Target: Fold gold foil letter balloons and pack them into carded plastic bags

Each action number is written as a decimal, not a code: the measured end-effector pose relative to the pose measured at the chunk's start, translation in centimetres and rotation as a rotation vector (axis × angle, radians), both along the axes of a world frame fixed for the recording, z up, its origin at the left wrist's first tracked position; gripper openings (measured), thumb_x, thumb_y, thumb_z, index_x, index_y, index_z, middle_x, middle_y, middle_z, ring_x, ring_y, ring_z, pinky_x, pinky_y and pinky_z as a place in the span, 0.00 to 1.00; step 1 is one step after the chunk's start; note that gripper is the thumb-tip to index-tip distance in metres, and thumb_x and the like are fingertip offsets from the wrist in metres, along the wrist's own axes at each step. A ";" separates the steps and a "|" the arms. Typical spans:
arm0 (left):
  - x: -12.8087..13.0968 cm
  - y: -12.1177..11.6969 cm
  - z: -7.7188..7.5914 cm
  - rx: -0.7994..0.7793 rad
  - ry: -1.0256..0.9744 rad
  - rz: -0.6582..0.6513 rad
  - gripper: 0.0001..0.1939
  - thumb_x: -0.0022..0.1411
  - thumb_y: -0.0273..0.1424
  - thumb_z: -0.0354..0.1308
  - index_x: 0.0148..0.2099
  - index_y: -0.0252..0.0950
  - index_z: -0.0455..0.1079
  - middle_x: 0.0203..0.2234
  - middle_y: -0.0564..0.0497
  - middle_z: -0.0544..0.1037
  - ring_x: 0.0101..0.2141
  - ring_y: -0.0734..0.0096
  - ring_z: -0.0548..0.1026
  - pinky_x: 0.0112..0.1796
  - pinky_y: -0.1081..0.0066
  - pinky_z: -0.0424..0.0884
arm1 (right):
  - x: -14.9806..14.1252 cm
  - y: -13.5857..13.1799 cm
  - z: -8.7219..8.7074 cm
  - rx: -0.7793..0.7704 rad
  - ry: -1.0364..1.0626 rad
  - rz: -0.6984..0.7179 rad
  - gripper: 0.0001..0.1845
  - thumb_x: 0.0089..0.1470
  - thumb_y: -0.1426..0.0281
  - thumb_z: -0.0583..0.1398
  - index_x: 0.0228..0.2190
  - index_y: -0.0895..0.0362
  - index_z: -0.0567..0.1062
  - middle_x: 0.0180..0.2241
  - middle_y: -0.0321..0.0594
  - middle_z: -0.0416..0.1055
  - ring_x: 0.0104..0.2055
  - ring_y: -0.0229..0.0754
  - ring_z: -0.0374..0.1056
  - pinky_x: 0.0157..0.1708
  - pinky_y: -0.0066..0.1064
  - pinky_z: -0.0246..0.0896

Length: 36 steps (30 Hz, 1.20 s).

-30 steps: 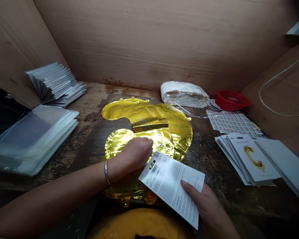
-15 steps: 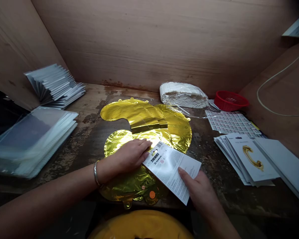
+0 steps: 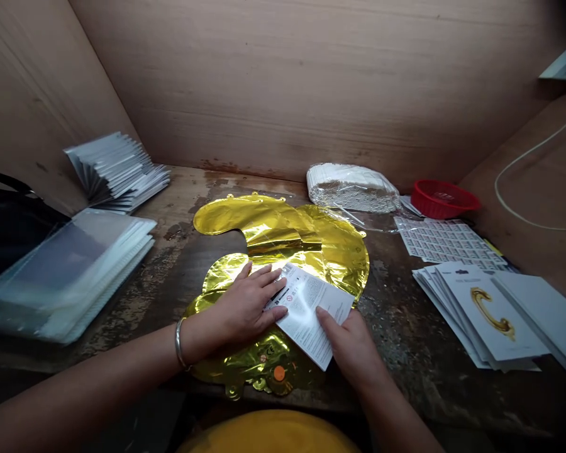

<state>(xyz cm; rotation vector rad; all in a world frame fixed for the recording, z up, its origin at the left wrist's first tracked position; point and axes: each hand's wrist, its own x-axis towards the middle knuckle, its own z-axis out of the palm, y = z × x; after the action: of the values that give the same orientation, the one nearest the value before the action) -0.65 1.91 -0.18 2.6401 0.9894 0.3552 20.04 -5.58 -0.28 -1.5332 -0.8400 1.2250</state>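
Note:
A gold foil balloon (image 3: 268, 226), flat and curved, lies on the worktop, with a printed white packaging card (image 3: 306, 308) over its middle. My left hand (image 3: 248, 302) rests with spread fingers across the foil and the card's left end, covering part of both. At the card's lower right end, my right hand (image 3: 356, 346) grips it, thumb on top and fingers hidden underneath. An orange round sticker (image 3: 279, 374) shows on the balloon's near part.
Clear plastic sleeves (image 3: 70, 277) and fanned folded packets (image 3: 122, 173) lie at left. Wrapped white sticks (image 3: 351, 189), a red basket (image 3: 446, 200) and a label sheet (image 3: 453, 242) sit at back right. Nearer are cards with a gold C (image 3: 495, 314).
The card has slid left further under my left hand, whose fingers have spread over its end. My right hand moved left with it. The view shifted slightly.

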 end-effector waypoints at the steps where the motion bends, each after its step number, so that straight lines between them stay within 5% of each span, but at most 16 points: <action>1: -0.1 0.1 0.2 -0.015 -0.025 -0.008 0.25 0.66 0.42 0.52 0.61 0.37 0.63 0.59 0.41 0.67 0.61 0.47 0.61 0.59 0.40 0.48 | -0.2 0.1 -0.1 0.007 0.009 0.002 0.28 0.38 0.55 0.68 0.38 0.62 0.79 0.41 0.52 0.78 0.45 0.61 0.73 0.43 0.47 0.70; 4: -0.7 0.3 1.2 -0.024 -0.263 0.039 0.18 0.65 0.36 0.54 0.56 0.38 0.68 0.52 0.43 0.74 0.57 0.54 0.67 0.58 0.47 0.56 | -0.3 0.0 -0.4 0.005 0.080 0.002 0.29 0.39 0.53 0.69 0.38 0.62 0.79 0.39 0.52 0.79 0.41 0.61 0.75 0.40 0.48 0.72; 8: -1.2 -1.0 2.8 -0.021 -1.044 0.605 0.18 0.61 0.31 0.58 0.54 0.39 0.66 0.51 0.45 0.72 0.52 0.63 0.70 0.55 0.59 0.64 | 0.0 -0.6 -0.6 0.059 0.294 -0.159 0.27 0.43 0.57 0.70 0.42 0.58 0.77 0.40 0.47 0.79 0.40 0.55 0.76 0.40 0.44 0.73; 10: -0.6 -2.5 3.4 -0.348 -1.358 0.786 0.19 0.58 0.32 0.62 0.51 0.37 0.66 0.47 0.46 0.73 0.47 0.65 0.73 0.51 0.62 0.69 | -0.1 -0.9 -0.2 0.085 0.356 -0.243 0.27 0.43 0.58 0.71 0.44 0.57 0.77 0.43 0.46 0.78 0.42 0.54 0.75 0.42 0.43 0.73; 12: 0.5 -3.9 3.6 -0.843 -1.459 0.726 0.20 0.56 0.33 0.65 0.49 0.35 0.68 0.44 0.44 0.75 0.42 0.65 0.76 0.46 0.64 0.73 | -0.5 -1.0 0.3 0.071 0.386 -0.273 0.28 0.43 0.58 0.71 0.45 0.58 0.77 0.43 0.46 0.78 0.43 0.55 0.75 0.42 0.43 0.73; 14: 1.7 -4.8 3.7 -1.103 -1.464 0.585 0.20 0.56 0.35 0.66 0.49 0.33 0.70 0.43 0.42 0.77 0.41 0.62 0.77 0.43 0.64 0.74 | -0.9 -1.1 0.7 0.045 0.383 -0.279 0.32 0.42 0.57 0.71 0.47 0.59 0.75 0.43 0.47 0.78 0.44 0.57 0.74 0.42 0.44 0.73; 23: 3.0 -5.6 3.3 -0.915 -1.450 0.484 0.14 0.61 0.37 0.62 0.46 0.32 0.75 0.39 0.44 0.81 0.36 0.65 0.79 0.39 0.68 0.75 | -1.4 -2.2 -0.1 0.026 0.138 -0.258 0.44 0.44 0.51 0.68 0.57 0.64 0.68 0.40 0.50 0.79 0.40 0.57 0.75 0.39 0.44 0.73; 31: 4.2 -6.0 3.1 -0.867 -1.484 0.465 0.13 0.57 0.33 0.66 0.43 0.34 0.75 0.41 0.45 0.81 0.42 0.61 0.78 0.44 0.67 0.74 | -2.1 -1.8 0.7 0.008 0.257 -0.223 0.42 0.41 0.52 0.69 0.54 0.61 0.71 0.39 0.48 0.79 0.39 0.58 0.76 0.36 0.44 0.75; 36: 5.3 -6.2 2.7 -0.846 -1.511 0.507 0.22 0.52 0.29 0.69 0.49 0.40 0.71 0.46 0.50 0.79 0.46 0.61 0.77 0.47 0.65 0.74 | -3.0 -2.4 0.6 0.026 0.257 -0.250 0.35 0.44 0.51 0.68 0.49 0.60 0.74 0.39 0.49 0.79 0.39 0.57 0.76 0.36 0.43 0.74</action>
<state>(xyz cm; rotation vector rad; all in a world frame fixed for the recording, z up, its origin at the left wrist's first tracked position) 4.66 -4.30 2.56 0.8187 0.8325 1.3431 17.05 -7.94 0.32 -1.3766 -0.4788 1.1886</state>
